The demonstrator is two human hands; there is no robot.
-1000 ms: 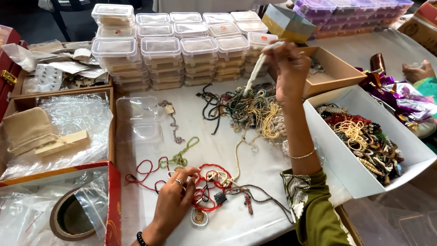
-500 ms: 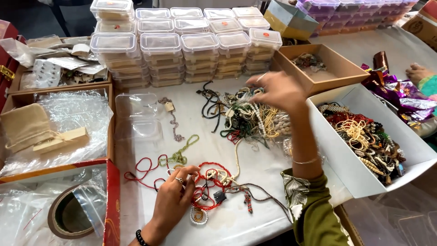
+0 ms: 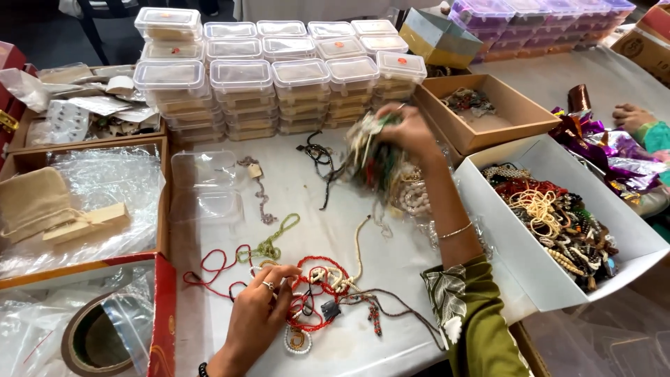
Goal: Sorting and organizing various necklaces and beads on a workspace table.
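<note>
Bright, even light; slight motion blur

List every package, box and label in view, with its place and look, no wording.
Stacked clear plastic lidded tubs: table's far side, some with small red stickers.
Purple-lidded tubs: far right.
Brown cardboard tray: beside the right hand.
White open box: right, full of beads.
Small paper tag: on a chain.

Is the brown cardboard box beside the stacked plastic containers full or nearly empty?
Nearly empty: the brown cardboard box shows mostly bare floor, with one small tangle of jewellery in its far corner.
</note>
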